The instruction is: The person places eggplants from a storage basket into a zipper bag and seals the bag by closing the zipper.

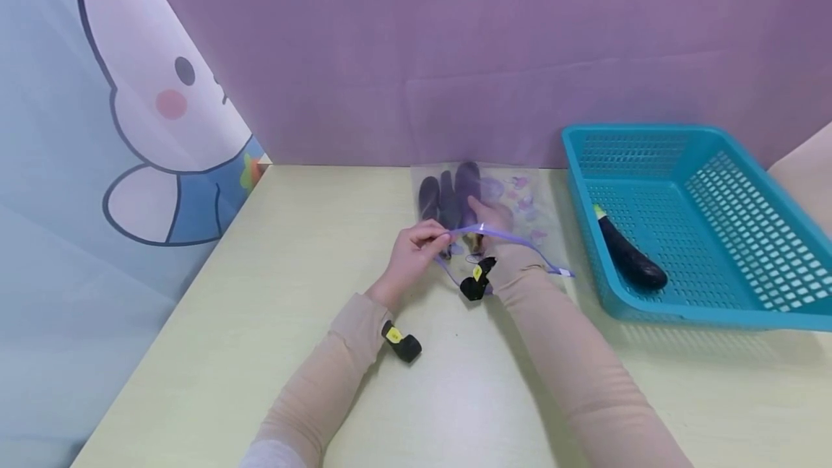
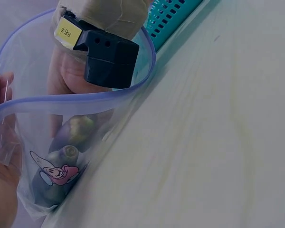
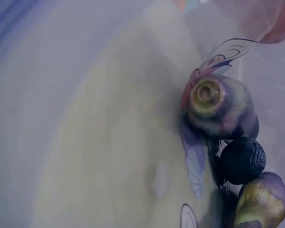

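1. While the left hand [image 1: 411,258] is pinching the purple rim [image 1: 516,240] of a clear printed bag [image 1: 542,201], the right hand [image 1: 496,219] is touching, inside it, one eggplant [image 1: 466,183].
2. Because the right fingers are showing blurred through the bag, I cannot tell whether they are gripping.
3. Two more dark vegetables [image 1: 428,196] are lying beside this eggplant in the bag, which is resting on the desk [image 1: 325,237].
4. At the right, a blue basket [image 1: 715,318] is standing; another eggplant [image 1: 630,255] is lying along its left side, inside.
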Motion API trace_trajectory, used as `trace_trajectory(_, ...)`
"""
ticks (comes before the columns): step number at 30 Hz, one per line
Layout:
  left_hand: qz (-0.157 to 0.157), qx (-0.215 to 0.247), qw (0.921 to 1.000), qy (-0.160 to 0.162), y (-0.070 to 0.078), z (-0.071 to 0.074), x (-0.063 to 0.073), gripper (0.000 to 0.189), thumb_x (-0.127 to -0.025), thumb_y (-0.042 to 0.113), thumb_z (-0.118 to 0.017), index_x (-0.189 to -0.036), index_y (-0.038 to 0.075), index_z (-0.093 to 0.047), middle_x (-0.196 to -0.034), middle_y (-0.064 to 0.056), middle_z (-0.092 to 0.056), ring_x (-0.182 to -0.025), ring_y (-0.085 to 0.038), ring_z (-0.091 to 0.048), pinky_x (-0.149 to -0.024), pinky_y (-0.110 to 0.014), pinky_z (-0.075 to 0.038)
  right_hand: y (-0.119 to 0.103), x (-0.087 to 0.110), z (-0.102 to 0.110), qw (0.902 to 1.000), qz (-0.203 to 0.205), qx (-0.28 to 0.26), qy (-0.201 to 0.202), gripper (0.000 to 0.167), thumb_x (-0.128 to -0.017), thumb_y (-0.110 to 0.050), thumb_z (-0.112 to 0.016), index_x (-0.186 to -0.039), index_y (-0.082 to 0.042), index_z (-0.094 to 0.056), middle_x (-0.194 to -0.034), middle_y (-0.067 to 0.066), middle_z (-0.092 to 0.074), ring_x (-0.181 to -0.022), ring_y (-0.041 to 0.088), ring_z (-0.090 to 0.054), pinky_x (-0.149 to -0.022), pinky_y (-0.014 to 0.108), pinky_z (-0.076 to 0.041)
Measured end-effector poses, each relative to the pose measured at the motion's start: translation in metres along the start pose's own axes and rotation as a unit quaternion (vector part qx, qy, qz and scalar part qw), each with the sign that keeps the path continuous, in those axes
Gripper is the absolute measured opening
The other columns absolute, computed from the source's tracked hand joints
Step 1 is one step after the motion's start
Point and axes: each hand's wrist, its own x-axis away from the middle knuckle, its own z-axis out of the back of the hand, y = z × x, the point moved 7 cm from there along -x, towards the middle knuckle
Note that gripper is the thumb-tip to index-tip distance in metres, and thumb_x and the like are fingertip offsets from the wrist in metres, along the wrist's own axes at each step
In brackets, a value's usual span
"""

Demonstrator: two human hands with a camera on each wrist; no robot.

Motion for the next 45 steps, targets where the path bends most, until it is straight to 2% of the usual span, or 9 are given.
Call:
trace_trajectory(14,0.002,0.003,1.0000,-0.006,-0.0030,0.0002,0.0009,0.010,-0.085,-0.010,-0.059,-0.089,-0.017,-0.064,-0.083,-0.028,-0.059,-0.073,-0.003,-0.051,-0.067,-0.017,-0.044,0.0012,-0.0042,0.0001,0.9976,0.020,0.067,-0.002,0.051,-0.097,-0.041,-0.049,-0.131,-0.004,-0.053,-0.136,0.018,-0.051,-0.128,0.033,-0.046,-0.110,0.040,-0.033)
trace_trajectory(17,0.002,0.009,0.9999,-0.004,-0.0040,0.0003,0.0011,0.010,-0.085,-0.011,-0.059,-0.089,-0.018,-0.064,-0.082,-0.025,-0.061,-0.073,-0.003,-0.052,-0.066,-0.017,-0.044,0.0008,-0.0021,0.0010,0.9979,0.020,0.062,0.002,0.052,-0.096,-0.041,-0.050,-0.130,-0.002,-0.054,-0.135,0.019,-0.053,-0.127,0.034,-0.047,-0.109,0.039,-0.034)
trace_trajectory(21,0.002,0.012,0.9999,-0.006,-0.0042,0.0006,0.0013,0.010,-0.084,-0.010,-0.059,-0.089,-0.017,-0.064,-0.080,-0.015,-0.062,-0.073,-0.003,-0.052,-0.067,-0.017,-0.045,0.0011,-0.0013,0.0012,0.9983,0.015,0.057,-0.003,0.055,-0.095,-0.042,-0.051,-0.131,0.000,-0.053,-0.135,0.020,-0.052,-0.126,0.035,-0.048,-0.108,0.039,-0.036)
trace_trajectory(27,0.005,0.013,0.9999,-0.007,-0.0032,0.0007,0.0014,0.011,-0.084,-0.010,-0.058,-0.090,-0.019,-0.063,-0.082,-0.021,-0.062,-0.074,-0.003,-0.052,-0.068,-0.017,-0.045,-0.0002,-0.0002,0.0020,0.9951,0.017,0.097,-0.013,0.059,-0.096,-0.046,-0.047,-0.132,0.000,-0.052,-0.137,0.022,-0.050,-0.128,0.036,-0.046,-0.109,0.042,-0.034)
trace_trajectory(33,0.006,0.022,0.9997,-0.002,-0.0027,0.0011,0.0014,0.010,-0.084,-0.011,-0.058,-0.089,-0.019,-0.063,-0.080,-0.005,-0.063,-0.073,-0.003,-0.052,-0.067,-0.017,-0.045,-0.0018,0.0008,0.0019,0.9945,0.016,0.104,0.001,0.057,-0.095,-0.045,-0.049,-0.129,0.000,-0.054,-0.136,0.022,-0.050,-0.128,0.036,-0.046,-0.109,0.042,-0.033)
trace_trajectory(42,0.010,0.028,0.9995,-0.003,-0.0029,0.0017,0.0016,0.010,-0.084,-0.012,-0.058,-0.090,-0.019,-0.062,-0.081,-0.002,-0.063,-0.074,-0.004,-0.053,-0.067,-0.017,-0.045,-0.0028,0.0012,0.0002,0.9937,0.006,0.112,-0.009,0.061,-0.095,-0.047,-0.048,-0.130,0.003,-0.051,-0.136,0.024,-0.049,-0.127,0.039,-0.046,-0.108,0.045,-0.035)
trace_trajectory(45,0.008,0.022,0.9997,-0.004,-0.0038,0.0025,0.0020,0.010,-0.084,-0.012,-0.059,-0.090,-0.019,-0.063,-0.080,-0.006,-0.063,-0.074,-0.003,-0.052,-0.067,-0.017,-0.045,-0.0033,0.0005,-0.0006,0.9926,0.009,0.121,-0.011,0.061,-0.095,-0.047,-0.048,-0.129,0.004,-0.052,-0.135,0.025,-0.050,-0.125,0.039,-0.047,-0.107,0.045,-0.036)
